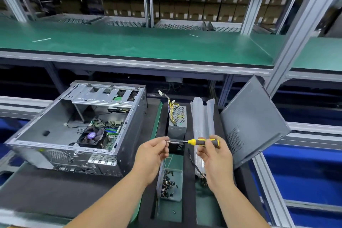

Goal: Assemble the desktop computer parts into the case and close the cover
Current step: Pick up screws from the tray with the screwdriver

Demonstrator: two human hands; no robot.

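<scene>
Both hands meet over the gap between the case and the parts tray. The right hand (212,153) curls its fingers round the yellow-and-black handle of a screwdriver (196,142), whose long axis runs level, left to right across the view, with the metal tip pointing left. The left hand (153,155) pinches at that tip with thumb and fingertips; whether a screw sits between them is too small to tell.

Left of the hands, the computer case (74,129) lies on its side on a dark mat, its open face up and its long axis running from near-left to far-right. Inside it a motherboard (111,131) lies flat, with a black CPU fan (91,137) on it. Beyond the hands a grey power supply (177,118) stands with its bundle of yellow and black wires (171,105) rising from the top. Just right of it lie two long plastic-wrapped pieces (202,126), pointing away from the viewer. The grey side cover (253,122) leans tilted at the far right, its vented patch low. Below the hands a small clear tray of dark screws (171,185) rests on the green bench.
</scene>
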